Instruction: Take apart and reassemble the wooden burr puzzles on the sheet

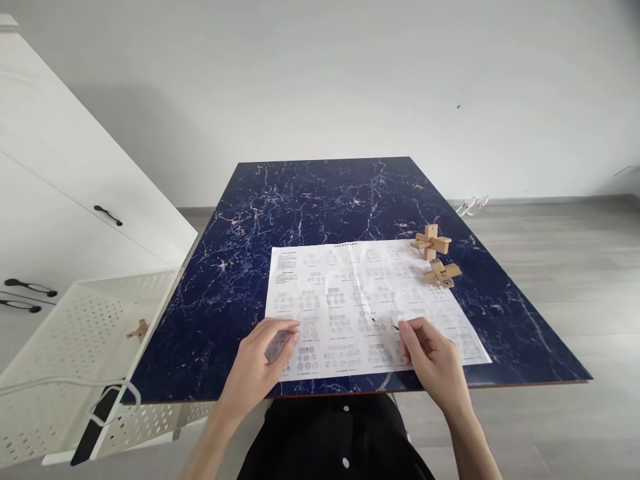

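A creased white sheet of paper [345, 287] printed with small diagrams and text lies flat on the dark blue marble-patterned table [300, 200]. My left hand [265, 350] rests at the sheet's lower left corner, thumb and fingers apart, holding nothing. Over the lower right of the sheet is my right hand [430, 357], its fingers curled and thumb against the index finger. A thin dark mark shows at those fingertips; whether it is held or on the paper I cannot make out. Two wooden interlocking puzzles [431, 242] [443, 273] sit by the sheet's upper right edge.
To the left, a white perforated basket [120, 293] contains another small wooden piece [139, 330], and a white cable [65, 383] crosses it. White cabinets [65, 180] with black handles stand beyond. A clear plastic item [473, 205] shows behind the table's right edge.
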Motion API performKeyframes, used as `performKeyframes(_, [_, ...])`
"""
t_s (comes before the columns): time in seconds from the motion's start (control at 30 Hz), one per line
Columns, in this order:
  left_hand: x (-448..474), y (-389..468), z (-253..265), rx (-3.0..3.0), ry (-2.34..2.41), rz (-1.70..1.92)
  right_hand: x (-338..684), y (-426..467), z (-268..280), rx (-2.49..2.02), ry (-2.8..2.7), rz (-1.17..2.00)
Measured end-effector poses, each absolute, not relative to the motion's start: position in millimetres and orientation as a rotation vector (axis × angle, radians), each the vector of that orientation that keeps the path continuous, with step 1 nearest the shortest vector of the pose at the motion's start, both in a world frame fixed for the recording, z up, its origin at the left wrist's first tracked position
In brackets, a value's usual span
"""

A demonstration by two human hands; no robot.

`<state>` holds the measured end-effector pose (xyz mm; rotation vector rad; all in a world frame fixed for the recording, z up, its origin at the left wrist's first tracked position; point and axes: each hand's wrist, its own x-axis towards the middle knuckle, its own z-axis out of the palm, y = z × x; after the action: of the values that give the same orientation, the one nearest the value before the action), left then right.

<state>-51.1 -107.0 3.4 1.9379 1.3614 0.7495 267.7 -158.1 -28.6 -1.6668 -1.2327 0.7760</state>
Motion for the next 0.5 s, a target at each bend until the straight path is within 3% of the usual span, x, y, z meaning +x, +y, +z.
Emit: performKeyframes(0.5, [-85,-109,-1,1.948,1.471,0.714,264,-157,-37,-1.631,-1.266,0.676])
